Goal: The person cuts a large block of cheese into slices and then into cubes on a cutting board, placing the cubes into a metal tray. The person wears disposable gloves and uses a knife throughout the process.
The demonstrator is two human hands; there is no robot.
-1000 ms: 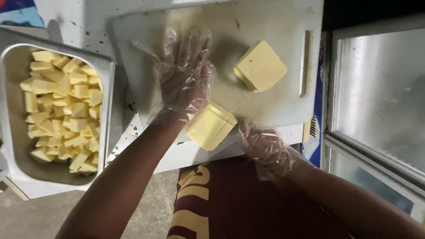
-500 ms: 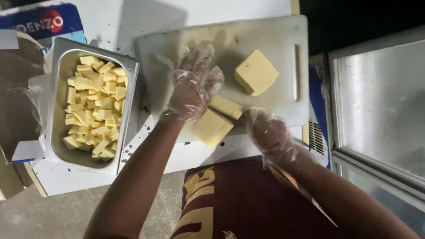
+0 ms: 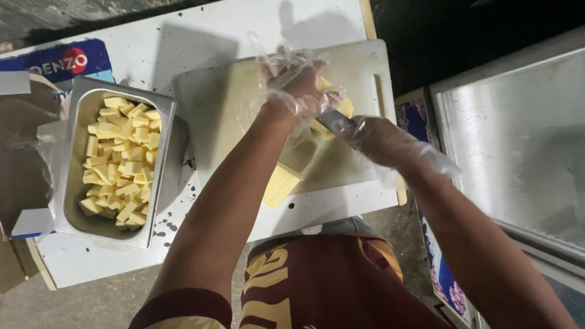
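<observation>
A white cutting board lies on a white table. My left hand, in a clear plastic glove, presses down on a yellow block at the board's right side. My right hand, also gloved, grips a knife whose dark blade rests against that block just below my left hand. A second yellow block sits at the board's near edge, partly behind my left forearm.
A steel pan holding several yellow cut pieces stands left of the board. The table top is speckled with dark spots. A metal-topped cabinet is on the right, and cardboard at the far left.
My left hand has left the near block and moved onto the far block. My right hand has come up beside it, and a knife now shows in it. The view shifted right.
</observation>
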